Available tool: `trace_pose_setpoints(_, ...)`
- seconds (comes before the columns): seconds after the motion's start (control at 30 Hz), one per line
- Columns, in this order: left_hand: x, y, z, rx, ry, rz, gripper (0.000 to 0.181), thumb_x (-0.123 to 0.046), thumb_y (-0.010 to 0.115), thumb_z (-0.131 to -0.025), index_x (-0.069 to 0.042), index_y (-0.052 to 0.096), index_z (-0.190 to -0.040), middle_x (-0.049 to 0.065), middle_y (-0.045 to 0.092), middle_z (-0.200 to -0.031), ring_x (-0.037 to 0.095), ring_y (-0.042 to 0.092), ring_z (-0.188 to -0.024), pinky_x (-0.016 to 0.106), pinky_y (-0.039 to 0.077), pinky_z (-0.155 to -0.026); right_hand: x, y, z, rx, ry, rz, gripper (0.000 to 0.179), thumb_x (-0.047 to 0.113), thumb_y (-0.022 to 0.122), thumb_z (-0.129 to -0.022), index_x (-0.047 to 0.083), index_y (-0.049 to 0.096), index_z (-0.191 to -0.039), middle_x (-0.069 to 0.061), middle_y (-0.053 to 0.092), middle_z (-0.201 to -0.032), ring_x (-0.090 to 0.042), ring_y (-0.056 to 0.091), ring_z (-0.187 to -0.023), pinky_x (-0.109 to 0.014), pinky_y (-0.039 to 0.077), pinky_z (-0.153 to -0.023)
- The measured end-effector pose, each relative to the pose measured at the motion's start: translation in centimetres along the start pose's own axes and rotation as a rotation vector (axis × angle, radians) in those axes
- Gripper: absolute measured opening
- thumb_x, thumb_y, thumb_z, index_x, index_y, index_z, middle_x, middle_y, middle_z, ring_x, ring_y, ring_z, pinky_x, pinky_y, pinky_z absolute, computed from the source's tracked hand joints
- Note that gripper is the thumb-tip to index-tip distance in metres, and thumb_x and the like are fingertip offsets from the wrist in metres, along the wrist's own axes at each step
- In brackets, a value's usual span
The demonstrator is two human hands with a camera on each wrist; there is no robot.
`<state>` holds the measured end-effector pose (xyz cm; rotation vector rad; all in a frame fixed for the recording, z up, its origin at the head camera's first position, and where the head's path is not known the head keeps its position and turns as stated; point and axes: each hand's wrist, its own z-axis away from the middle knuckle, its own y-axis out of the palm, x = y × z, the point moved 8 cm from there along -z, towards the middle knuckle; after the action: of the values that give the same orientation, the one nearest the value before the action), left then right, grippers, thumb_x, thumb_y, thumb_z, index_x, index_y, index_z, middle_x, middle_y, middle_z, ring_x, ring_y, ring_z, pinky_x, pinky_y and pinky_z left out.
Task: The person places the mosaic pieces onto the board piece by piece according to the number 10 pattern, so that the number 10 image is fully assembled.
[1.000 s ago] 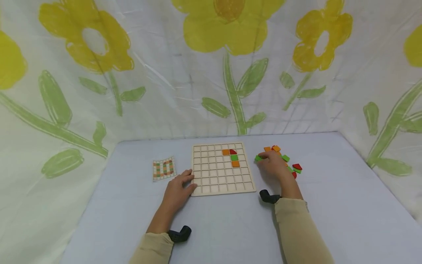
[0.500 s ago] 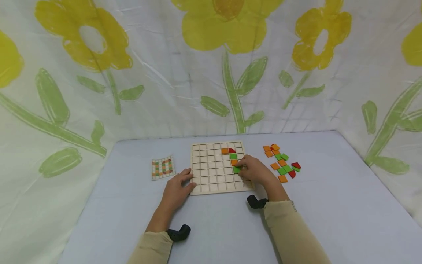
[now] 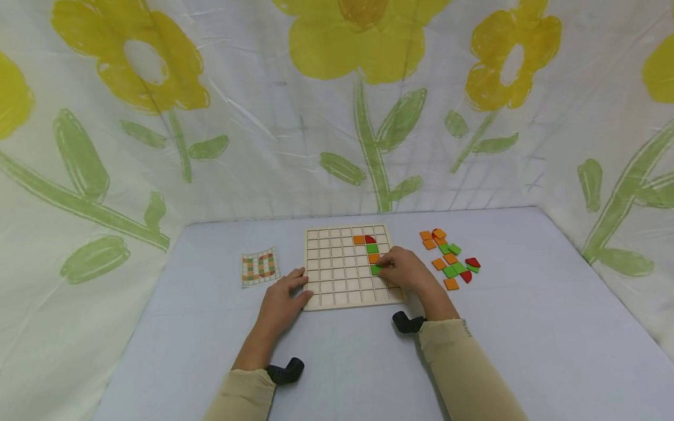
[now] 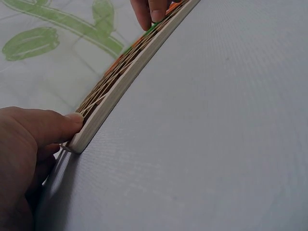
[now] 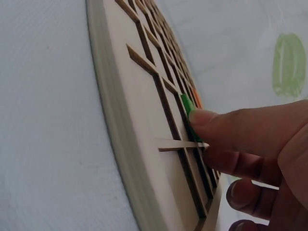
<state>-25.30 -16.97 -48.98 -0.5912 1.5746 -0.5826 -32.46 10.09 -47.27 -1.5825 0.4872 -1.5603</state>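
A wooden grid board (image 3: 339, 286) lies on the table in front of me. My left hand (image 3: 281, 301) rests at its left edge, and the left wrist view shows the thumb (image 4: 70, 125) on the rim. My right hand (image 3: 408, 272) pinches a green square tile (image 5: 188, 107) at the right part of the grid, just below an orange square tile (image 3: 373, 258). Above that orange tile sit another green tile (image 3: 372, 248) and a red quarter-round tile (image 3: 370, 239), with an orange tile (image 3: 358, 240) to its left. The right fingers partly cover the pinched tile.
Right of the board lies a loose group of orange, green and red tiles (image 3: 450, 258). A paper card (image 3: 260, 267) with a coloured grid pattern lies left of the board. Behind the table (image 3: 342, 356) hangs a white sheet with painted flowers (image 3: 253, 146).
My right hand has moved left from the loose tiles to the board, bringing the green tile into the right part of the grid. My left hand stays at the board's edge.
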Motion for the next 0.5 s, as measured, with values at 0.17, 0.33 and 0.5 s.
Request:
trace_pose_setpoints(0.17,0.03,0.12,0.04,0.008,-0.005,0.004,0.041,-0.023,0.074,-0.089,-0.008,0.067,-0.126,0.002,0.052,-0.147,0.026,0.044,-0.140,0.048,0.032,-0.118,-0.03,-0.03,0.12,-0.012,0.028,0.008,0.024,0.019,0.073,-0.088,0.010,0.075,-0.110,-0.004,0.064,-0.106,-0.021,0.060,-0.097,-0.042,0.053,-0.090)
trace_pose_setpoints(0.33,-0.15,0.34,-0.11,0.040,-0.025,-0.004,0.043,-0.022,0.073,-0.089,-0.007,0.065,-0.129,0.003,0.050,-0.149,0.028,0.041,-0.141,0.051,0.031,-0.118,0.09,-0.10,0.21,-0.013,0.024,0.014,0.024,0.019,0.073,-0.089,0.010,0.075,-0.111,-0.005,0.064,-0.105,-0.021,0.058,-0.094,-0.041,0.052,-0.086)
trace_pose_setpoints(0.5,-0.36,0.46,-0.12,0.167,-0.064,-0.041,0.053,-0.022,0.072,-0.090,-0.007,0.056,-0.138,0.005,0.040,-0.156,0.031,0.033,-0.145,0.053,0.029,-0.118,-0.17,-0.03,0.53,0.011,0.048,-0.004,0.028,0.024,0.071,-0.091,0.011,0.073,-0.116,-0.005,0.063,-0.106,-0.021,0.056,-0.094,-0.038,0.051,-0.082)
